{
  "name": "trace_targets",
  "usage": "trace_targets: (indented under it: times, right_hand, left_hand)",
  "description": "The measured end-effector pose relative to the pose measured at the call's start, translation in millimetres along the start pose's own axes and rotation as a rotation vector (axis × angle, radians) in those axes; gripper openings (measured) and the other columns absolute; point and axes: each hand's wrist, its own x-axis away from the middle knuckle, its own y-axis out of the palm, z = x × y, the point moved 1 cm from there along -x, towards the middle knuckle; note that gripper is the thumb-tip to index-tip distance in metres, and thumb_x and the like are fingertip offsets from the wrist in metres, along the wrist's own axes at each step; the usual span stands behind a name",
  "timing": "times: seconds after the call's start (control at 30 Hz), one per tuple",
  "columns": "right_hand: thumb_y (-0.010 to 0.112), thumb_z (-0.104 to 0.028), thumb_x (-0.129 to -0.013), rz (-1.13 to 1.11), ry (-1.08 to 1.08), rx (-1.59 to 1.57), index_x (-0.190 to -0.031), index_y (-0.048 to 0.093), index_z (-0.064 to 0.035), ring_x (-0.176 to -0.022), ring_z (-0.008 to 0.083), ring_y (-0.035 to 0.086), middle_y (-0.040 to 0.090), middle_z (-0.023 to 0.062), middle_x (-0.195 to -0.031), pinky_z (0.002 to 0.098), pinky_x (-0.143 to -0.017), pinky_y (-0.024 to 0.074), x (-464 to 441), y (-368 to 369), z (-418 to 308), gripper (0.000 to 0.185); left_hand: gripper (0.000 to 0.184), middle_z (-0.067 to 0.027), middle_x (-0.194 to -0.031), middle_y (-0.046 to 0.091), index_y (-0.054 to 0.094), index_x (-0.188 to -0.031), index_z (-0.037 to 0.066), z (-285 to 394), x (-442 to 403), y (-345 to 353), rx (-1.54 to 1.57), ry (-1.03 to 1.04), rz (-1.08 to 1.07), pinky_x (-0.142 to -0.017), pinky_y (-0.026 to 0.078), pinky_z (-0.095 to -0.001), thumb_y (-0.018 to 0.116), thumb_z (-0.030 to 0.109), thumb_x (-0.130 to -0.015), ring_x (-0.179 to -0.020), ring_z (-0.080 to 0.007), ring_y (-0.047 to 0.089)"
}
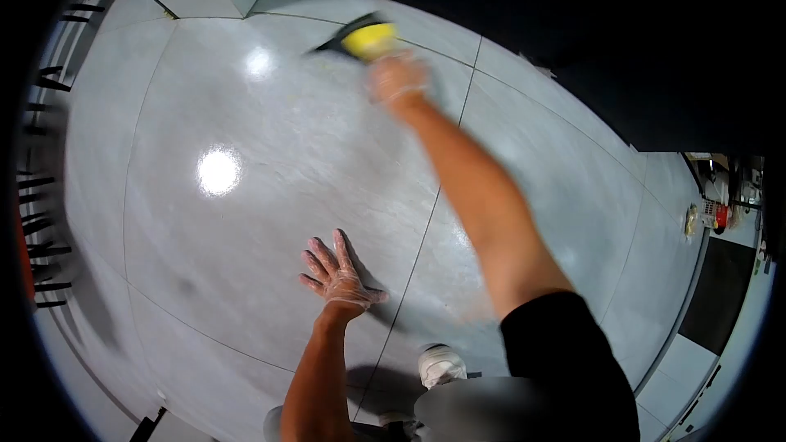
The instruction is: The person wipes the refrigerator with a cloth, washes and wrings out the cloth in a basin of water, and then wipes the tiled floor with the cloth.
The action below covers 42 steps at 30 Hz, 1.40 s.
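While the left hand (pixel 342 285) spreads, right hand (pixel 398 78) gripping yellow-black scraper (pixel 367 38) (blurred).

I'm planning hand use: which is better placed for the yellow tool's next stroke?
Probably the right hand: it holds the yellow tool, while the left hand is spread open, away from it.

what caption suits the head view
Right hand holding a black-and-yellow tool over glossy floor tiles, left hand spread open
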Motion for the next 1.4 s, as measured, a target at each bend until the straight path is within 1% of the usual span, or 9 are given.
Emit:
trace_targets:
  times: [0.37,0.43,0.6,0.87,0.97,1.0,1.2,1.27,1.4]
  right_hand:
    - [0.043,-0.035,-0.106,-0.229,0.791,0.261,-0.149,0.049,-0.0045,-0.132,0.0344,0.056,0.053,0.0157,-0.150,0.0432,-0.109,0.0428,214,-47,294,0.052]
    - [0.040,-0.036,-0.106,-0.132,0.504,0.549,-0.149,0.047,-0.0016,-0.144,0.0341,0.045,0.051,0.0161,-0.152,0.0475,-0.100,0.0456,267,-4,305,0.055]
    - [0.047,-0.027,-0.102,0.178,0.329,0.115,-0.107,0.066,-0.0018,-0.088,0.0345,0.063,0.068,0.0181,-0.096,0.0505,-0.080,0.0470,373,21,162,0.032]
    - [0.049,-0.015,-0.097,-0.120,-0.389,-0.431,-0.129,0.065,-0.0212,-0.124,0.0365,0.058,0.050,0.0123,-0.152,0.0473,-0.104,0.0499,436,-13,31,0.036]
    - [0.059,-0.014,-0.088,0.016,0.103,0.298,-0.098,0.067,0.0010,-0.084,0.0324,0.067,0.068,0.0164,-0.090,0.0475,-0.072,0.0524,450,-25,132,0.019]
    - [0.055,-0.016,-0.091,-0.105,0.292,-0.122,-0.095,0.068,-0.0022,-0.089,0.0326,0.067,0.069,0.0172,-0.089,0.0458,-0.077,0.0539,467,-25,196,0.020]
    - [0.056,-0.034,-0.100,-0.326,1.235,-0.084,-0.150,0.044,-0.0057,-0.114,0.0411,0.066,0.064,0.0230,-0.133,0.0485,-0.099,0.0509,689,-73,409,0.059]
    - [0.051,-0.039,-0.102,-0.305,1.254,-0.064,-0.164,0.013,-0.0176,-0.123,0.0430,0.061,0.040,0.0239,-0.158,0.0488,-0.105,0.0483,759,-58,445,0.076]
    - [0.051,-0.044,-0.100,-0.144,1.398,-0.049,-0.162,0.023,-0.0135,-0.138,0.0393,0.049,0.030,0.0218,-0.164,0.0449,-0.111,0.0436,805,16,508,0.074]
  left_hand:
    - [0.166,-0.0251,-0.166,-0.024,-0.023,-0.160,0.029,2,2,5,-0.034,-0.009,0.040,-0.117,-0.003,-0.0725,0.100,0.046,-0.050,-0.153,-0.0490,-0.019]
    - [0.168,-0.0244,-0.166,-0.024,-0.023,-0.160,0.029,3,3,6,-0.046,-0.007,0.038,-0.118,0.000,-0.0722,0.102,0.043,-0.049,-0.153,-0.0481,-0.018]
    - [0.167,-0.0233,-0.167,-0.023,-0.026,-0.159,0.031,1,4,15,-0.126,-0.024,0.093,-0.118,0.002,-0.0721,0.101,0.047,-0.052,-0.154,-0.0475,-0.017]
    - [0.162,-0.0175,-0.168,-0.025,-0.026,-0.158,0.036,-12,-19,31,-0.190,-0.001,0.209,-0.121,0.003,-0.0675,0.099,0.044,-0.057,-0.156,-0.0407,-0.019]
    - [0.157,-0.0156,-0.169,-0.022,-0.021,-0.160,0.036,-2,-1,31,-0.211,0.009,0.257,-0.122,0.002,-0.0662,0.099,0.043,-0.059,-0.156,-0.0401,-0.017]
    - [0.155,-0.0158,-0.170,-0.020,-0.018,-0.160,0.037,-4,-1,39,-0.216,0.010,0.264,-0.122,0.004,-0.0652,0.099,0.041,-0.060,-0.156,-0.0396,-0.016]
    - [0.150,-0.0137,-0.171,-0.014,-0.013,-0.161,0.038,-6,-6,31,-0.222,0.026,0.319,-0.122,0.010,-0.0649,0.098,0.039,-0.062,-0.158,-0.0359,-0.009]
    - [0.149,-0.0144,-0.171,-0.015,-0.013,-0.162,0.037,-4,-5,32,-0.211,0.023,0.310,-0.122,0.004,-0.0658,0.098,0.039,-0.062,-0.158,-0.0351,-0.012]
    - [0.128,-0.0178,-0.170,0.010,0.009,-0.165,0.025,-20,-10,42,-0.199,0.403,0.357,-0.124,0.012,-0.0595,0.093,0.029,-0.068,-0.157,-0.0383,0.011]
